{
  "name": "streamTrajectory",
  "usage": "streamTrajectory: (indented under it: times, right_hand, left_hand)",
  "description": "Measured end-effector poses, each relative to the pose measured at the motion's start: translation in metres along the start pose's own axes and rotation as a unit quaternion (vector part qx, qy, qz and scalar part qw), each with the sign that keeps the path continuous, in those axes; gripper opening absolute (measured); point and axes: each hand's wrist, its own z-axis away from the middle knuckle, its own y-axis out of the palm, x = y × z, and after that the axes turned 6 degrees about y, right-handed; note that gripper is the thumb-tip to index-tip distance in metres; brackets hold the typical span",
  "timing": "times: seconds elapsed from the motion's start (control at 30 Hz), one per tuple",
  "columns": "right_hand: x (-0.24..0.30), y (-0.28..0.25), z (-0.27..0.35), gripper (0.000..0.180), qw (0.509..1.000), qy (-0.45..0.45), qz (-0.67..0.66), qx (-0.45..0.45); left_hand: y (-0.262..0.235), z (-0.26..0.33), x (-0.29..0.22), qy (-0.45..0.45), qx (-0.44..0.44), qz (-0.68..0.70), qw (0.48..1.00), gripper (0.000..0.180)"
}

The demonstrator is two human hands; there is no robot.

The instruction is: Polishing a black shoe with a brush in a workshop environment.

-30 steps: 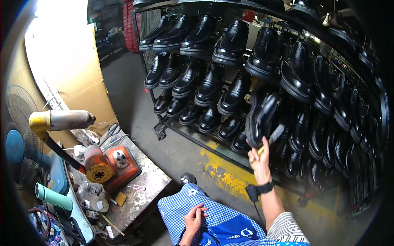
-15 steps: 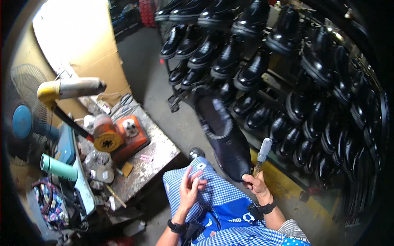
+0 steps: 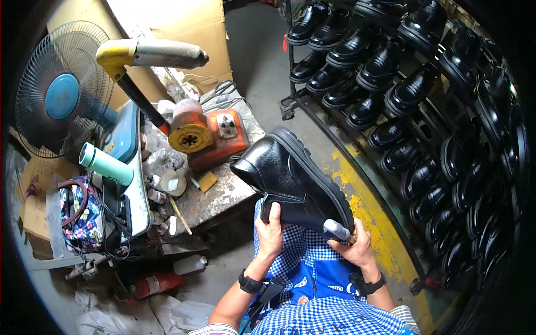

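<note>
A shiny black lace-less-looking shoe (image 3: pixel 296 178) with a thick ridged sole is tilted on its side above my lap, its sole turned to the right. My left hand (image 3: pixel 270 233) is closed on its lower left side, thumb lying on the leather. At the shoe's lower right end, my right hand (image 3: pixel 359 247) grips a tool with a white, padded-looking tip (image 3: pixel 336 229); its handle is mostly hidden in my fingers. That hand is also against the end of the shoe. The tool's tip lies in front of the black leather.
To the left, a worn worktable (image 3: pixel 218 192) carries an orange machine (image 3: pixel 226 128), plastic bottles and scissors. A fan (image 3: pixel 61 95), green bottle (image 3: pixel 106 164) and floral bag (image 3: pixel 81 215) stand farther left. Racks of black shoes (image 3: pixel 410 92) fill the right side.
The shoe has turned from opening-up to lying on its side, sole to the right. My left hand, formerly free, has taken hold of it. The view has shifted toward the table.
</note>
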Motion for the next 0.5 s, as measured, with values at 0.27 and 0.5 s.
streamTrajectory:
  times: [0.27, 0.5]
  right_hand:
    - [0.016, 0.006, -0.004, 0.091, 0.999, 0.015, -0.007, -0.029]
    - [-0.020, -0.007, 0.004, 0.063, 0.814, 0.235, -0.489, -0.208]
  left_hand:
    - [0.013, 0.005, -0.005, 0.031, 0.006, -0.042, 0.999, 0.026]
    - [0.034, 0.011, -0.009, -0.017, 0.345, 0.116, 0.931, 0.070]
